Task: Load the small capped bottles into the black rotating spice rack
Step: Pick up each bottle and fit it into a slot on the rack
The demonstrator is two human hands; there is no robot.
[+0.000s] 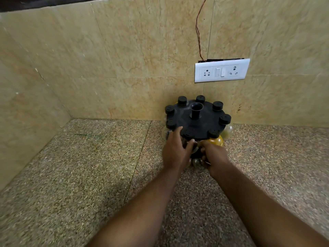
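The black rotating spice rack stands on the speckled counter against the back wall, with a short central post. Several black-capped bottles sit in the slots around its rim, such as one cap on the right. A bottle with yellow contents hangs at the near right. My left hand rests on the rack's near left edge, fingers spread against it. My right hand is curled low at the rack's near side, fingers around something small that I cannot make out. A clear bottle shows between my hands.
The stone counter meets tiled walls at the back and left, forming a corner. A white switch and socket plate is on the back wall above the rack, with a thin wire running up from it.
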